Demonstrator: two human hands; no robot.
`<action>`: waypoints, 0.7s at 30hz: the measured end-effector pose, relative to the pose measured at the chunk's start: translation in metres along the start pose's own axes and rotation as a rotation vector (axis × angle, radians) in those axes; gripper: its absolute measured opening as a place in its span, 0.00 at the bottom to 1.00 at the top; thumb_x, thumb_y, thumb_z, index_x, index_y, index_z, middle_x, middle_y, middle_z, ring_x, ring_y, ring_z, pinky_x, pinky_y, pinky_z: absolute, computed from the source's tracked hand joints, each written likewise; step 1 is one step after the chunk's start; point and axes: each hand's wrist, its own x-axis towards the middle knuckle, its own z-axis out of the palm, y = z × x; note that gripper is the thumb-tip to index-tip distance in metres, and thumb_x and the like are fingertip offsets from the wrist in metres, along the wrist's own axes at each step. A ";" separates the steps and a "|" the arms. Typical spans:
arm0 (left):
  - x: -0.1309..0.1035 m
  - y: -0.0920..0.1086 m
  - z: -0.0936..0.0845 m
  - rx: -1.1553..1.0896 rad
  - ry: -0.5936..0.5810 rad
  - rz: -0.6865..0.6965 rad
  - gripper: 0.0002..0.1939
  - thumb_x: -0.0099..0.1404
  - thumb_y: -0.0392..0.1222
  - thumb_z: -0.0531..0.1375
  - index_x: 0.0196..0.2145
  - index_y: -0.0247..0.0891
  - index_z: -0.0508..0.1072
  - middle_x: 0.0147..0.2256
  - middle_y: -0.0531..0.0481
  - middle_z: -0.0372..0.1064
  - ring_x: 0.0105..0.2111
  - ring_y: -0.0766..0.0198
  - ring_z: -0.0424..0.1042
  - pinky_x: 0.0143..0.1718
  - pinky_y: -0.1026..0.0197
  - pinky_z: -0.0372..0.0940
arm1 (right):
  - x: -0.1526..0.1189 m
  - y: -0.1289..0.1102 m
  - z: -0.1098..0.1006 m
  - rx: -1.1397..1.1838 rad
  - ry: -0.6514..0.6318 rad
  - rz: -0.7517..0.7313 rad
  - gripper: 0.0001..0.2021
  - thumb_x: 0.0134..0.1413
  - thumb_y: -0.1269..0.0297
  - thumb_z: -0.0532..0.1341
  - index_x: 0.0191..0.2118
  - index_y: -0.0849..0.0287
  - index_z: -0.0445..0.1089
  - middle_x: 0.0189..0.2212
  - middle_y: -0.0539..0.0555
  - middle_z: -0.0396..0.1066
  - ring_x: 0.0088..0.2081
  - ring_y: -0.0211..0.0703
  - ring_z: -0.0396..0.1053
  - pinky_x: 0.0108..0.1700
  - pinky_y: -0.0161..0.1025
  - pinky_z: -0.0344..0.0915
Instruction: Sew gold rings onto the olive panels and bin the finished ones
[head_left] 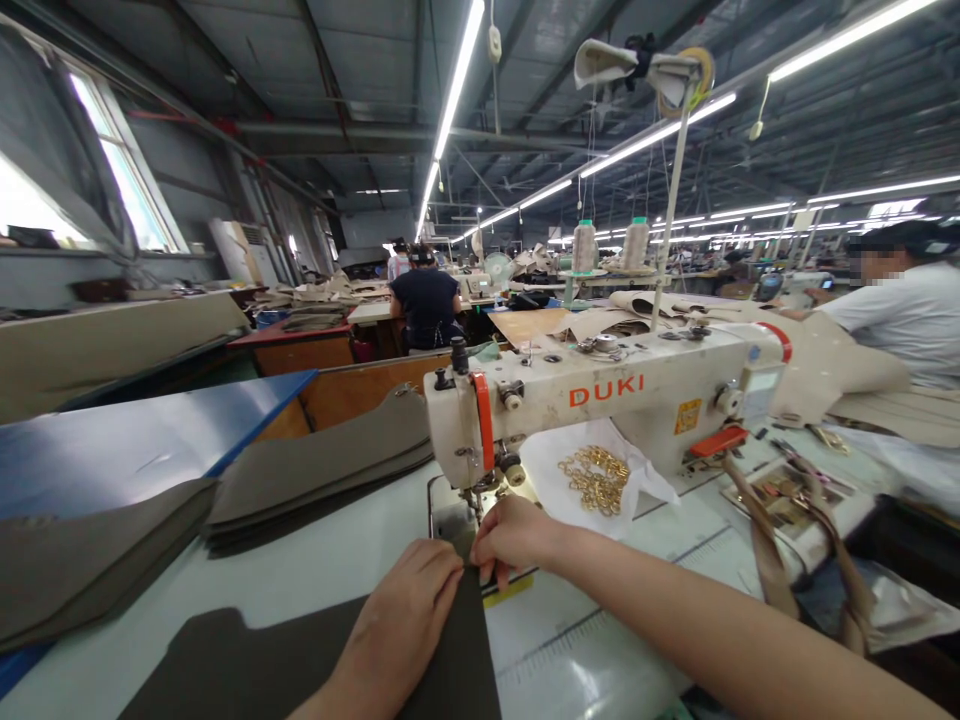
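The left hand point(409, 612) pinches the edge of the dark panel point(255, 660), which lies at 8 o'clock from the sewing machine point(600, 400). The right hand point(510, 540), at 2 o'clock from the left, has curled fingers; whether they pinch anything, I cannot tell.

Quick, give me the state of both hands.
Left hand: curled closed on the dark panel.
Right hand: fingers curled at the sewing machine; what it holds, if anything, cannot be told.
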 end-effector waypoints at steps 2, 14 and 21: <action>0.004 0.000 0.003 0.017 0.005 0.045 0.13 0.64 0.33 0.49 0.29 0.38 0.70 0.29 0.49 0.70 0.31 0.59 0.71 0.34 0.58 0.69 | 0.002 -0.001 -0.002 -0.036 -0.013 0.015 0.11 0.40 0.78 0.58 0.14 0.60 0.63 0.09 0.44 0.64 0.10 0.31 0.60 0.12 0.27 0.51; 0.007 0.000 0.006 0.039 -0.007 0.110 0.12 0.63 0.29 0.48 0.27 0.37 0.68 0.27 0.48 0.68 0.30 0.59 0.70 0.32 0.57 0.68 | -0.010 0.018 -0.001 -0.433 0.220 -0.291 0.07 0.47 0.73 0.58 0.28 0.60 0.74 0.24 0.50 0.74 0.27 0.40 0.71 0.29 0.33 0.64; 0.005 -0.001 0.008 0.001 0.021 0.092 0.10 0.63 0.29 0.49 0.29 0.37 0.68 0.29 0.49 0.69 0.31 0.60 0.70 0.34 0.58 0.68 | -0.053 0.053 -0.011 -0.986 0.189 -0.890 0.09 0.59 0.70 0.54 0.40 0.60 0.72 0.36 0.54 0.72 0.40 0.43 0.65 0.42 0.38 0.59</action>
